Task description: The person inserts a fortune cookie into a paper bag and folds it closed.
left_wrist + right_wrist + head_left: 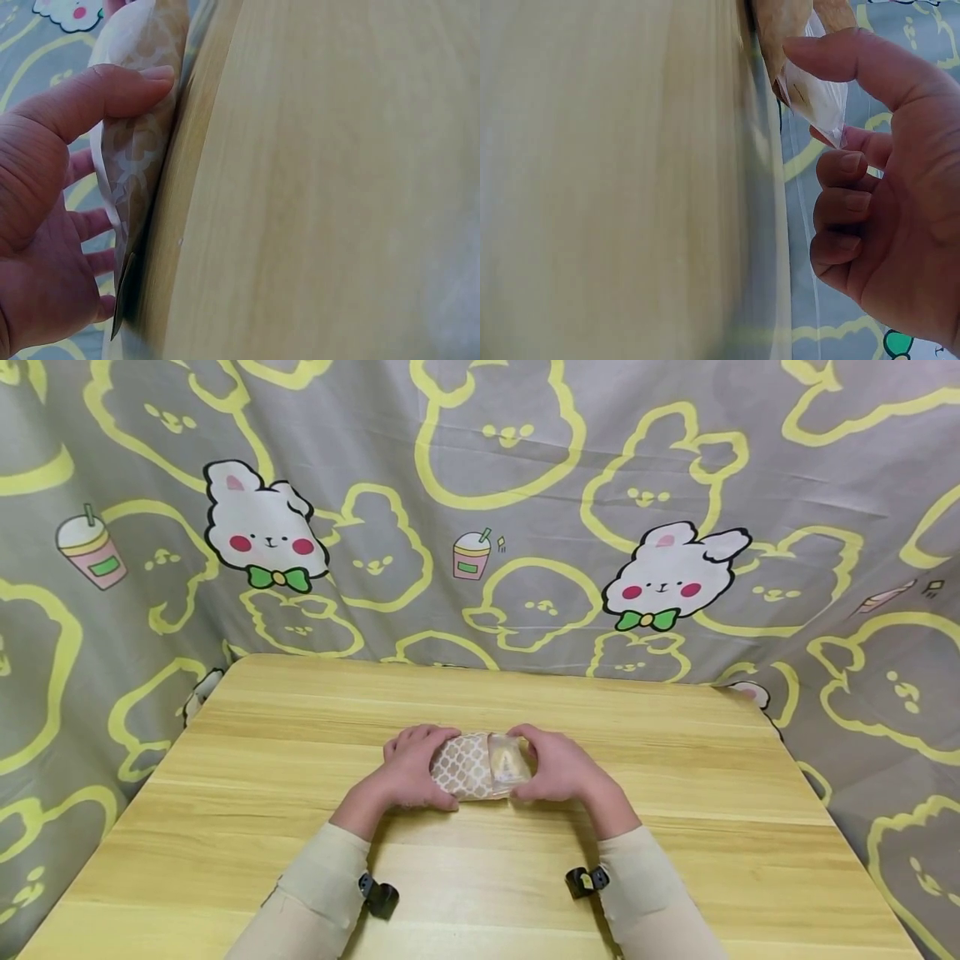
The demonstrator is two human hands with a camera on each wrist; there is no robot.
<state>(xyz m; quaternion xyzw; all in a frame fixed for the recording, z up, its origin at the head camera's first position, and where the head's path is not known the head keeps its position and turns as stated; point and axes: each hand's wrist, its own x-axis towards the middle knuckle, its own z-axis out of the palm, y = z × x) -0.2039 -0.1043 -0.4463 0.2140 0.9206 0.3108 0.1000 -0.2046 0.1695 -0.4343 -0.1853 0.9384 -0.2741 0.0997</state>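
A small paper bag [463,766] with a tan and white lattice pattern lies low over the middle of the table. My left hand [414,768] grips its left end, thumb on the near side and fingers behind. Out of the bag's right end sticks a clear plastic packet [510,763] with something pale inside; the rest of it is hidden in the bag. My right hand [558,765] holds this packet between thumb and forefinger. In the right wrist view, the other fingers [840,206] are curled below the packet's corner.
The wooden table [480,877] has light planks and a rounded back left corner. A grey curtain [525,460] with yellow outlines and white rabbits hangs behind and on both sides. Small black cameras [382,897] are strapped to both wrists.
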